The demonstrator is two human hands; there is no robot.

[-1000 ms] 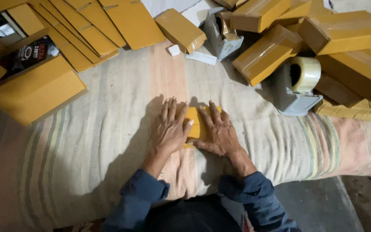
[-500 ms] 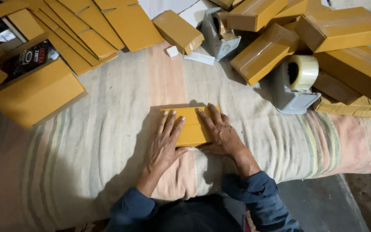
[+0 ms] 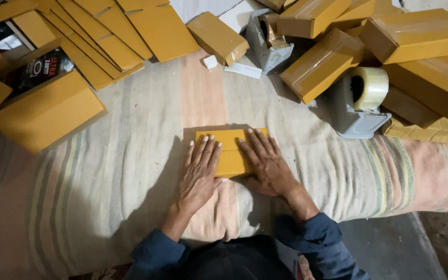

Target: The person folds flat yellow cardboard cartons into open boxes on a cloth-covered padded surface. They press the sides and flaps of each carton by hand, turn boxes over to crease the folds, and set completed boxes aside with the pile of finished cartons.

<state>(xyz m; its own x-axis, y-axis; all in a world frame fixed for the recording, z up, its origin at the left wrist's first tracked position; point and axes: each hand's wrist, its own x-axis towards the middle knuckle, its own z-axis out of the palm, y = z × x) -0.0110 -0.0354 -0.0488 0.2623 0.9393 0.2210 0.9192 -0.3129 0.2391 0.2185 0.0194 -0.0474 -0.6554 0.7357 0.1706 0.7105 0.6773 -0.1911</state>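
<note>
A small yellow cardboard box (image 3: pixel 229 148) lies on a striped cloth (image 3: pixel 105 176) in front of me, its top flaps closed. My left hand (image 3: pixel 199 173) lies flat on its left half with the fingers spread. My right hand (image 3: pixel 266 162) presses flat on its right half, fingers pointing away from me. Neither hand grips anything; both palms rest on the box top.
A grey tape dispenser with a clear tape roll (image 3: pixel 360 101) stands to the right. Several taped yellow boxes (image 3: pixel 416 36) are piled at the back right. Flat yellow cardboard blanks (image 3: pixel 105 36) fan out at the back left, with a larger box (image 3: pixel 47 111) at left.
The hands have slid apart and back toward me, uncovering more of the box top. The box now shows its closed flaps between them.
</note>
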